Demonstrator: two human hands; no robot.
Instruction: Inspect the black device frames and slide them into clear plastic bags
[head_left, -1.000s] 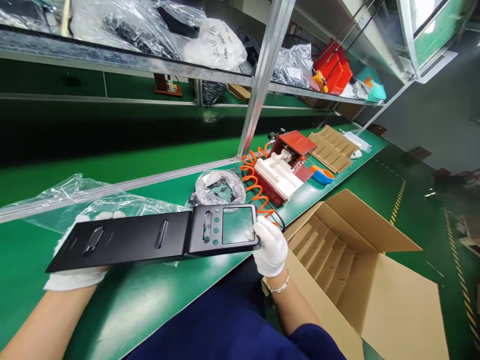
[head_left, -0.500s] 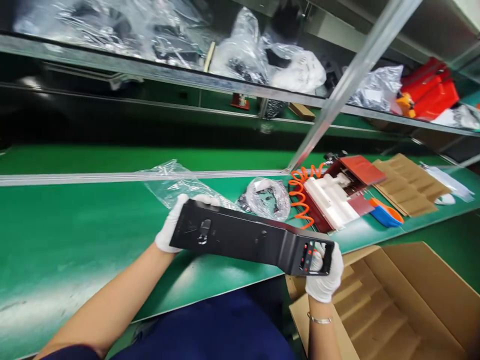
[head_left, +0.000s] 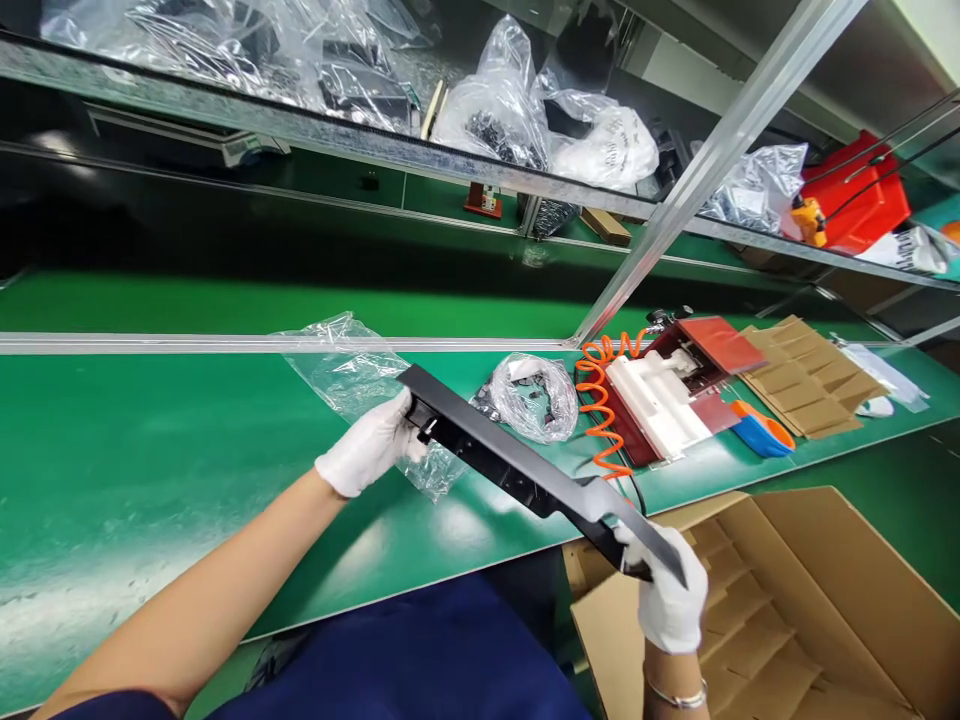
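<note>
A long black plastic panel [head_left: 517, 455] with a bend near its right end is held in the air above the front of the green bench. It is turned on edge, so part of its hollow underside shows. My left hand [head_left: 375, 440], in a white glove, grips the upper left end. Gloved as well, my right hand [head_left: 671, 590] is closed around the lower right end, near the cardboard box. Behind the panel lies a clear plastic bag [head_left: 337, 365], partly hidden by my left hand. A plastic-wrapped coil of cable [head_left: 534, 397] rests just beyond the panel's middle.
A red and white fixture [head_left: 660, 400] with an orange coiled hose [head_left: 596, 400] stands at right. Beside it are a blue and orange object [head_left: 763, 430] and cardboard dividers [head_left: 814, 375]. An open carton [head_left: 840, 590] sits below the bench edge. Bagged parts fill the shelf [head_left: 330, 125] overhead.
Both hands have rotated the panel from its broad face toward its edge, exposing the underside. Its right end has dropped lower, and my right hand has moved slightly down and right.
</note>
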